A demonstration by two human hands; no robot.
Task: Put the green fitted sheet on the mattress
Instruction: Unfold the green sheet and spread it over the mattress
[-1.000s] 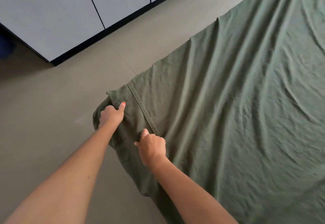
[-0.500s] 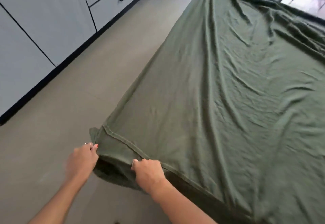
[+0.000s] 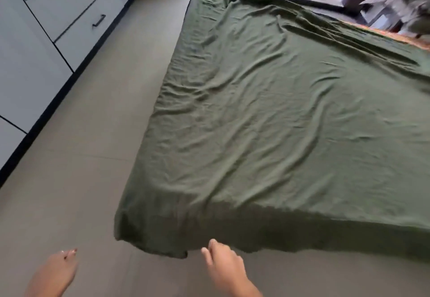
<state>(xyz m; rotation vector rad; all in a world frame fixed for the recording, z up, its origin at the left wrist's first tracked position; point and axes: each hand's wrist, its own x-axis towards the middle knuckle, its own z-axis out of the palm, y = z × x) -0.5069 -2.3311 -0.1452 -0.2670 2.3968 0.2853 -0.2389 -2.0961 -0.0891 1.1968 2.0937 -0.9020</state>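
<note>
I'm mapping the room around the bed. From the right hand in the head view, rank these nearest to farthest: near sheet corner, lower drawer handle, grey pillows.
1. Near sheet corner, just left of the right hand.
2. Lower drawer handle, far left on the cabinet.
3. Grey pillows, far upper right.

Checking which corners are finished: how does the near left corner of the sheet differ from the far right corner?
The near left corner hangs down over the mattress edge to the floor; the far right corner stops short, leaving a patterned strip of mattress bare. The near one hangs fairly smooth; the far one has long ridges. Both belong to one green sheet.
</note>
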